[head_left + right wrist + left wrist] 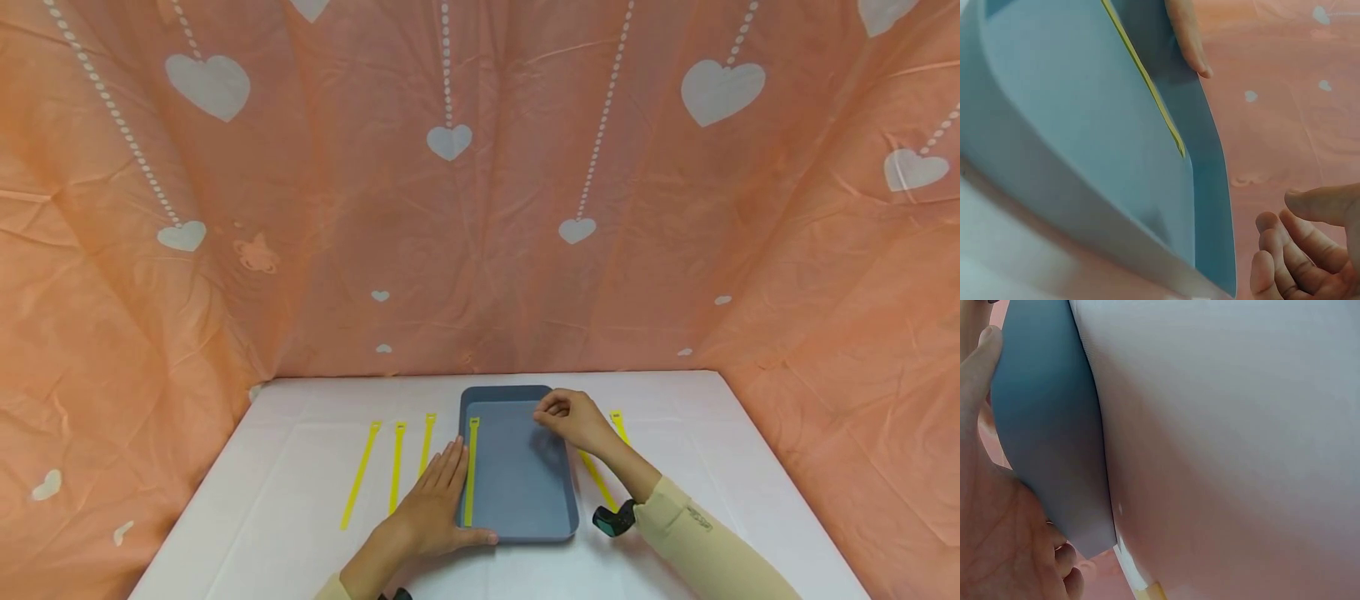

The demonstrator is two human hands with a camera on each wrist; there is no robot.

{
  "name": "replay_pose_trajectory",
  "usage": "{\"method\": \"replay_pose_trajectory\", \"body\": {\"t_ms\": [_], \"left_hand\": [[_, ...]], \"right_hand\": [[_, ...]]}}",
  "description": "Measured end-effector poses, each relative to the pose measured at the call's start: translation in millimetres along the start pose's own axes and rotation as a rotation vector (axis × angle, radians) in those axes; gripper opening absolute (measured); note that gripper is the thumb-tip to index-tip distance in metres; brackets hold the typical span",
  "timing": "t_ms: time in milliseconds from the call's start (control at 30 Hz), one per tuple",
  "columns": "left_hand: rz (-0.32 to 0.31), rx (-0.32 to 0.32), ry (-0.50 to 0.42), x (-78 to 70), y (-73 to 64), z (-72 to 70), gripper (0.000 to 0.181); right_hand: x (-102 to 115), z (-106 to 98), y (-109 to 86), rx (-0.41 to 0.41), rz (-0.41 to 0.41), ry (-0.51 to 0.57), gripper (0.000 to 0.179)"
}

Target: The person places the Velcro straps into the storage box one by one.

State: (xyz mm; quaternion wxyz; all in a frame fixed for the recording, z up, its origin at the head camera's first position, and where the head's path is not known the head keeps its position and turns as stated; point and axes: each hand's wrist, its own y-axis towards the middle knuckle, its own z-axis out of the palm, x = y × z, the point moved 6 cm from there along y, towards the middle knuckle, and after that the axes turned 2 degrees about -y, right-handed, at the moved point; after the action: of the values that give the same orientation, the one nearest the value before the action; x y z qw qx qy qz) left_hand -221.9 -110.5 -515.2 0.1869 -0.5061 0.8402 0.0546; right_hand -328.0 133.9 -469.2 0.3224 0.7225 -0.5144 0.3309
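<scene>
A shallow grey-blue tray (525, 467) lies on the table. Inside it, along the left wall, lies a yellow cable tie (471, 475) with a slotted head. My left hand (435, 504) rests against the tray's left side, fingers straight along the rim and thumb at the near edge. Above the tray's far right part hovers my right hand (573, 419), its fingers loosely bent; the right wrist view shows thumb and fingertips (1266, 222) apart, with nothing between them. Left of the tray lie three more cable ties (397, 467), one partly behind my left hand.
On the right, two yellow cable ties (597, 481) are partly hidden by my right forearm. A white cloth (262, 500) covers the table. An orange-pink curtain (480, 275) with white hearts encloses the back and both sides.
</scene>
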Motion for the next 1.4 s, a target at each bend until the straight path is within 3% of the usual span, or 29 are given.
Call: {"method": "replay_pose_trajectory", "body": {"t_ms": [433,733,1100,1400], "left_hand": [[0.032,-0.048,-0.045,-1.4,-3.5,-1.2,0.134],[-0.003,-0.01,-0.007,-3.3,-3.2,-3.5,0.134],[0.012,-0.021,-0.042,-0.9,-1.8,-0.1,0.135],[0.004,-0.01,-0.004,-2.4,-2.6,-2.8,0.133]], "right_hand": [[-14.5,-25.7,-13.4,-0.057,0.044,-0.007,0.009],[-28.8,-37.7,-20.7,-0.073,0.089,-0.001,0.01],[-47.1,-53.4,-29.6,-0.1,0.12,0.011,0.011],[-61.3,-68.3,-41.8,-0.117,0.161,-0.001,0.013]]}}
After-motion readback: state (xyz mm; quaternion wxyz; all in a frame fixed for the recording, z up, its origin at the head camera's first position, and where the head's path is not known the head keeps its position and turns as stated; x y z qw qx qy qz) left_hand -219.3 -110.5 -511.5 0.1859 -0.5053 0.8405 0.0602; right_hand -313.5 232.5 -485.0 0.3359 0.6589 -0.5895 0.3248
